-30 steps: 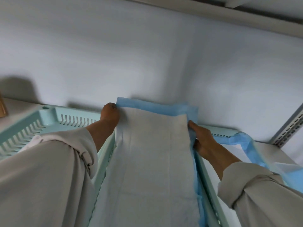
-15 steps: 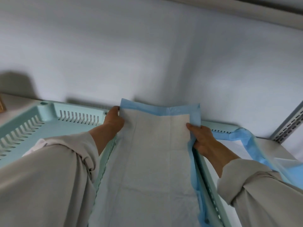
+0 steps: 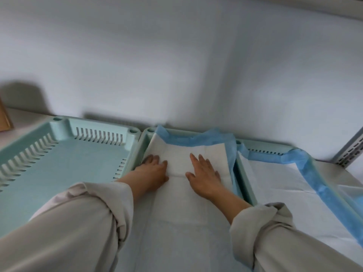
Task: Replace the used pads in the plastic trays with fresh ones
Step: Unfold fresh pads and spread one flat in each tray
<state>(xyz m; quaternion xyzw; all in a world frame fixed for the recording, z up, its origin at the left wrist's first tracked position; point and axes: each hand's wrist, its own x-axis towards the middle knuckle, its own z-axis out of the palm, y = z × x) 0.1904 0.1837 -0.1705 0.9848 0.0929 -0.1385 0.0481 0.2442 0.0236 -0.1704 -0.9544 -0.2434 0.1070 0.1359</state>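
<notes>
Both hands, left (image 3: 155,169) and right (image 3: 204,173), lay spread flat on the pad (image 3: 196,154) in the middle tray (image 3: 245,185); smoothing outward into corners would seat it best.

Pale shelf (image 3: 27,122) against a white wall, three mint plastic trays side by side on it, left tray (image 3: 59,163), middle tray (image 3: 146,134), right tray (image 3: 261,147), a brown object's edge (image 3: 4,118) at far left

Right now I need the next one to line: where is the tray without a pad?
In the head view, the bare tray sits far left, beside the middle tray whose pad both hands press.
</notes>
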